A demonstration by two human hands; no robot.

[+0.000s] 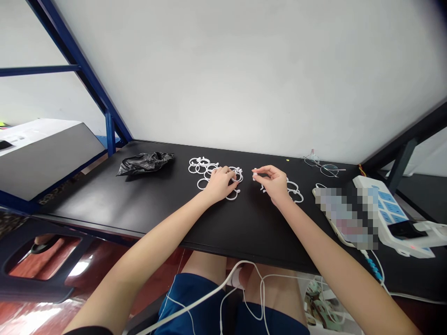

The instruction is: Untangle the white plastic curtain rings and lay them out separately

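Note:
Several white plastic curtain rings [194,168] with small knobbed ends lie in a loose cluster on the black table. My left hand [220,184] rests over the right part of this cluster, thumb and fingers apart, its fingertips touching the rings. One ring [231,197] lies just below its thumb. To the right, my right hand [274,181] is closed in a pinch on a white ring [254,175], seen nearly edge-on. Beneath and beside that hand lie more white rings [295,191], partly hidden by it.
A crumpled black plastic bag [145,163] lies on the left of the table [115,200]. Eyeglasses [323,166] are at the back right. A phone [344,218] with a cable and a white power strip [389,211] take up the right side. White cables [240,265] hang over my lap.

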